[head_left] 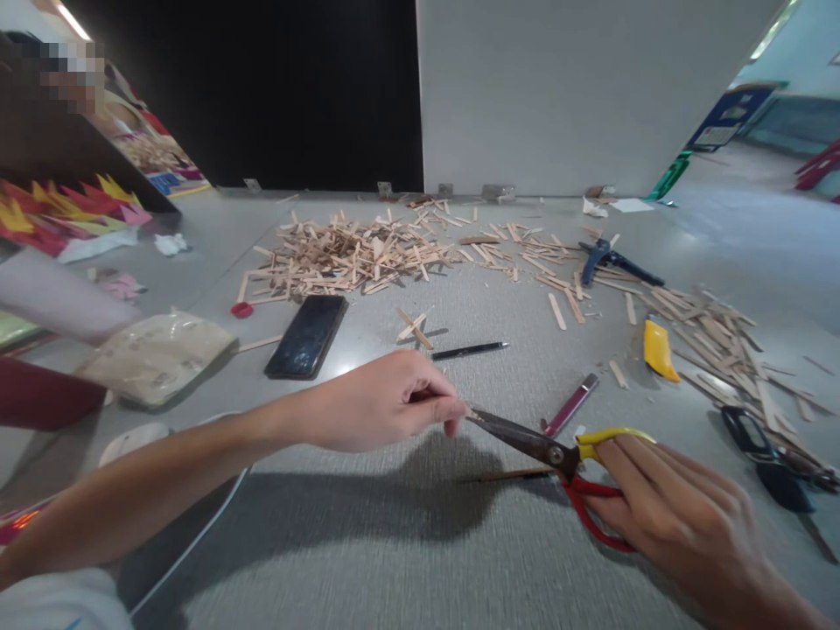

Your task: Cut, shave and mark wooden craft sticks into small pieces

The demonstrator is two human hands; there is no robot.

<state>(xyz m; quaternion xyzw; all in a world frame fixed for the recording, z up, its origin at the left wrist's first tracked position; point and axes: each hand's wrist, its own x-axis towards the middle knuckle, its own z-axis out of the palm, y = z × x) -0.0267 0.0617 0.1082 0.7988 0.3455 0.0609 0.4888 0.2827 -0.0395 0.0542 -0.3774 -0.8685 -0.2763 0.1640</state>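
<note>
My right hand grips a pair of scissors by its yellow and red handles. Their dark blades point left, and the tips reach the fingertips of my left hand. That hand is closed in a pinch above the table; a tiny pale end shows at the fingertips, too small to name. Behind it lie a black pen and some crossed wooden sticks. A purple, flat-bodied tool rests just beyond the blades. Beneath the scissors is a thin, dark-tipped stick.
A large heap of wooden sticks spreads before an upright black and white board. Around the table lie a phone, blue-handled pliers, a yellow object, keys and a plastic packet.
</note>
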